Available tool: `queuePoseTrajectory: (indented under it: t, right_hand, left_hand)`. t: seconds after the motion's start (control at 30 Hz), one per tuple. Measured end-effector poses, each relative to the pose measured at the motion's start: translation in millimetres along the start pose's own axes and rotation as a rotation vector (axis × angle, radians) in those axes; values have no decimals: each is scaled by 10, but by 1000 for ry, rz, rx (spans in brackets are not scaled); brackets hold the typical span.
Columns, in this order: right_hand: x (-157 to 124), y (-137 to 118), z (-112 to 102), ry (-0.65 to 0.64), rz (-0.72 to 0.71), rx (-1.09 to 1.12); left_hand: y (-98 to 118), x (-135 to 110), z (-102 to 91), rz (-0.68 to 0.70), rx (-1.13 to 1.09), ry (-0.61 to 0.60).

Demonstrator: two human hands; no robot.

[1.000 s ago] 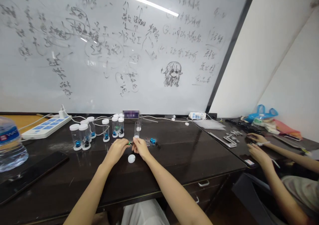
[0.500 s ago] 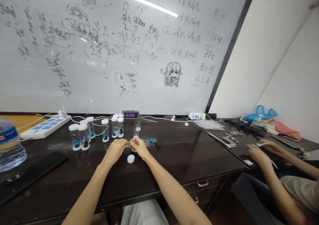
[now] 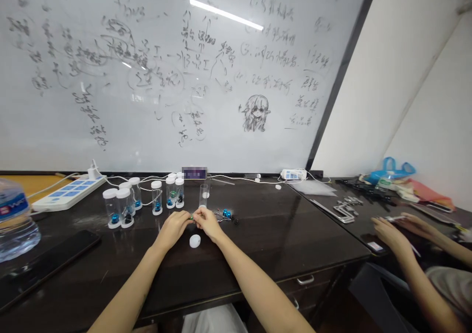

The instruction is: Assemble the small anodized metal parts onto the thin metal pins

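Note:
My left hand [image 3: 174, 228] and my right hand [image 3: 207, 223] meet fingertip to fingertip just above the dark desk. Both are closed in a pinch around a small green piece [image 3: 191, 218], mostly hidden by the fingers, so its exact kind is unclear. In front of them lies a round white cap [image 3: 195, 241]. Behind my right hand stands a clear tube [image 3: 203, 194] without a lid on top. Small blue metallic parts [image 3: 227, 213] sit to the right of that hand, with thin rods and small black pieces around them.
Several white-capped clear tubes [image 3: 157, 199] holding small parts stand on the left. Farther left are a power strip [image 3: 70, 193], a black phone [image 3: 49, 262] and a water bottle [image 3: 16, 222]. On the right, a co-worker's hands [image 3: 393, 232] work near metal hex keys [image 3: 344, 212].
The view has tilted slightly, so everything sits a little lower in the picture. My hands stay together on the green piece, with only a slight shift of the fingers.

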State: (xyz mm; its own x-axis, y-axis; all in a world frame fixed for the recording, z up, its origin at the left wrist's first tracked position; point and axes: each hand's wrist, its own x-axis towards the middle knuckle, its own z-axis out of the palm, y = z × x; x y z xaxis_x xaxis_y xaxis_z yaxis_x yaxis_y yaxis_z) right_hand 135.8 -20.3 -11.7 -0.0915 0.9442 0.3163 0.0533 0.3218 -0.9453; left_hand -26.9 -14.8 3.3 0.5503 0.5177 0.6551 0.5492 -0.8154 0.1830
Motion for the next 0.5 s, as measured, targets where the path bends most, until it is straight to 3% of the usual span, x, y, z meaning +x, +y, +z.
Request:
queuePoseTrajectory:
  t: [0.5]
  right_hand:
    - [46,50,-15,29,-18,27]
  left_hand:
    - [-52,-3,80,-39,-21,35]
